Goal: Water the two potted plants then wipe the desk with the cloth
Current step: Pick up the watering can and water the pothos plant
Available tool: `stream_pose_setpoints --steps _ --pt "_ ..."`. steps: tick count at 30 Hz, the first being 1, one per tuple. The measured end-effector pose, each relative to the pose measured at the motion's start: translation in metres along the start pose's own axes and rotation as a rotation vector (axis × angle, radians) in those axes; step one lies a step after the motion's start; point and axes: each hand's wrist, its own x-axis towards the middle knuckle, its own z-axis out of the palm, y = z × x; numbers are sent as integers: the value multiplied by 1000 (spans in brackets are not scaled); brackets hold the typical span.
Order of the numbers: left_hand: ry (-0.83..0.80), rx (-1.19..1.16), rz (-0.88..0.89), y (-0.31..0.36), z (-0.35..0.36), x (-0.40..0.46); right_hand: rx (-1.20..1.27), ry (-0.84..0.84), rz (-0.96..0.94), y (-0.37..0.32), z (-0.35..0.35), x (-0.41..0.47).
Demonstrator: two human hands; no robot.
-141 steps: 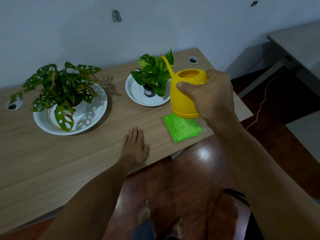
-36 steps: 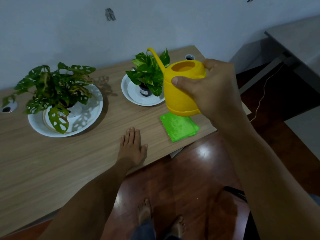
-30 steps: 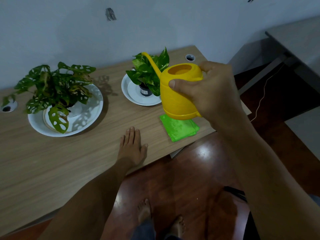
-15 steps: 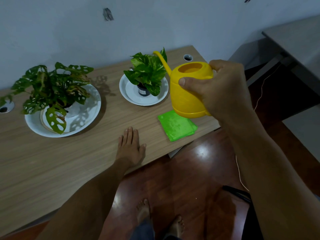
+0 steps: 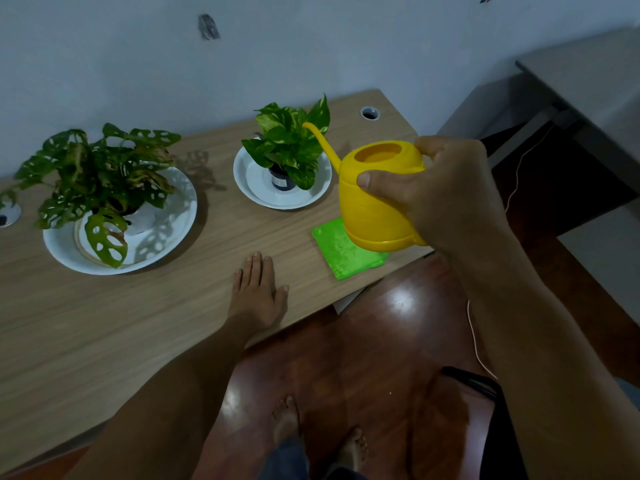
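Observation:
My right hand (image 5: 446, 192) grips a yellow watering can (image 5: 374, 202) in the air above the desk's right end, its thin spout reaching the leaves of the small potted plant (image 5: 289, 147). That plant stands in a dark pot on a white saucer (image 5: 258, 194). The larger potted plant (image 5: 100, 174), with holed leaves, stands in a wide white dish (image 5: 173, 223) at the left. A folded green cloth (image 5: 343, 252) lies on the desk, partly under the can. My left hand (image 5: 258, 289) rests flat on the wooden desk (image 5: 104, 323), fingers together, holding nothing.
A grey wall runs close behind the desk. Cable holes sit at the back right (image 5: 370, 113) and far left (image 5: 7, 215). Another desk (image 5: 595, 77) stands to the right with a thin cord (image 5: 478, 341) hanging. My bare feet (image 5: 287, 419) are on the glossy red-brown floor.
The watering can has drifted right and slightly down, with its spout pulling back from over the small plant to its right edge. My left hand has stayed flat on the desk.

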Motion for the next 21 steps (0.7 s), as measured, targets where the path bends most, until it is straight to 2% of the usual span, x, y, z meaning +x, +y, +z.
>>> stream_pose_setpoints --steps 10,21 --pt "-25 -10 -3 0 -3 1 -62 96 -22 0 2 1" --pt "-60 2 9 -3 -7 3 108 85 -52 -9 19 1"
